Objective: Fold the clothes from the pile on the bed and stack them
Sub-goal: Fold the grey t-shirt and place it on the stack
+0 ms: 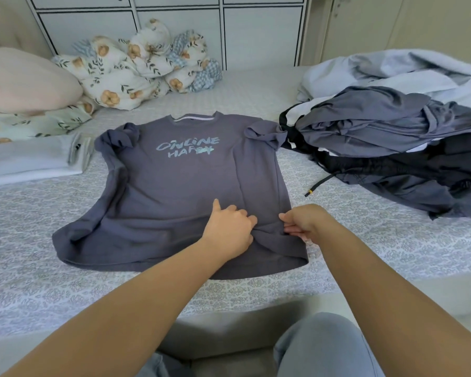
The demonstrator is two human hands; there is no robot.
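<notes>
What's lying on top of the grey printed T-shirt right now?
Both hands: left hand and right hand gather its fabric near the hem. Nothing else; the bedsheet beneath is covered.

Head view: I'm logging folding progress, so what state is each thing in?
Grey T-shirt: spread print-up, sleeves tucked in, unfolded.
Left hand: pinching shirt fabric.
Right hand: pinching shirt fabric.
Clothes pile: heaped, unfolded.
White stack: folded flat.
Floral quilt: bunched.

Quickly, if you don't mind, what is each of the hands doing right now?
Left hand: fingers curled, gripping the grey T-shirt near its hem.
Right hand: pinching the same T-shirt's fabric near its right side.
</notes>
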